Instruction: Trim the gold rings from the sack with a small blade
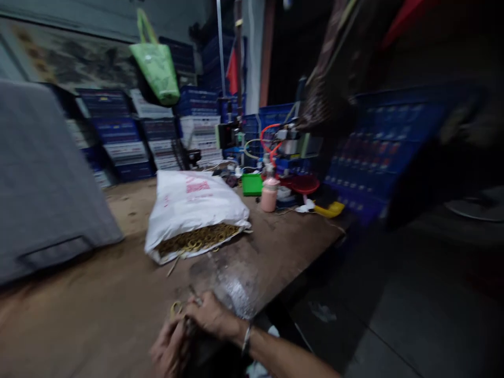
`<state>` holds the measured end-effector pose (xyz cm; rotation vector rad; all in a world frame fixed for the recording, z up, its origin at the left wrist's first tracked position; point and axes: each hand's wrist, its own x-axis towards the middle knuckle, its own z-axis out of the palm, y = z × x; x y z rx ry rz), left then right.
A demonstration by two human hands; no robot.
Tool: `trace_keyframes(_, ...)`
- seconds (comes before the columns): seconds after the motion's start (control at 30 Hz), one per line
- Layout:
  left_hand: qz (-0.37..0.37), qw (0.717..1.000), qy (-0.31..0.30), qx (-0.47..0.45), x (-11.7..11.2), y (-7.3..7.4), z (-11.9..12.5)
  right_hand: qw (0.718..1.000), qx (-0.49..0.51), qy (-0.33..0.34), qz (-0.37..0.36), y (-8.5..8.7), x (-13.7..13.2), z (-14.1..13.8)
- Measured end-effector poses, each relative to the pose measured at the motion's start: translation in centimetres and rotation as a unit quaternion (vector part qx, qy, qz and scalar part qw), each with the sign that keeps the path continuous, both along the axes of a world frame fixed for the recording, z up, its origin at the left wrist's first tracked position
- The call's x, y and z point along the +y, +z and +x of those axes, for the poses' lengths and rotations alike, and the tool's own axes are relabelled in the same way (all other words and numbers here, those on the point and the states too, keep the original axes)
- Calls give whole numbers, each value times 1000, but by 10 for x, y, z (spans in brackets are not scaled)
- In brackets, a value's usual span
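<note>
Near the table's front edge, my left hand and my right hand are close together, both with curled fingers. A yellowish ring shows at the fingertips of my left hand, which is closed on it. My right hand is closed around a thin, greyish, pen-like tool whose end sticks up past the fingers; blur hides its exact kind. Beyond my hands lies a white woven sack with red print, its mouth towards me and full of similar yellowish rings.
A brown table spreads under everything. Further back are a green tray, a bottle of pink liquid and a yellow object. A grey panel stands at left. Blue crates are stacked behind, under a hanging green bag.
</note>
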<state>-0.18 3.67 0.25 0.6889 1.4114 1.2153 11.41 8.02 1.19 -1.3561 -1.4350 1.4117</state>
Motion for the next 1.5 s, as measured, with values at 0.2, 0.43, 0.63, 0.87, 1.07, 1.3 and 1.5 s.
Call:
trace_keyframes(0.2,26,991,-63,-113,-12,11,16,998,-32,28,36,9,-3,11)
trace_keyframes(0.43,19,992,-77,-96,-16,11,14,994,-71,22,84,6,-4,12)
trace_keyframes(0.63,16,991,-81,-106,-15,2,12,988,-89,47,117,8,-6,11)
trace_keyframes(0.87,12,989,-81,-123,-13,-3,10,981,-113,69,141,5,-4,9)
trace_keyframes(1.07,29,984,-69,-161,-14,3,8,958,-210,68,181,-4,-2,15)
trace_keyframes(1.3,14,990,-31,-135,-10,9,9,926,-265,160,218,-8,-13,19)
trace_keyframes(1.5,17,996,-43,-70,-10,8,10,909,-305,180,219,-1,-14,18)
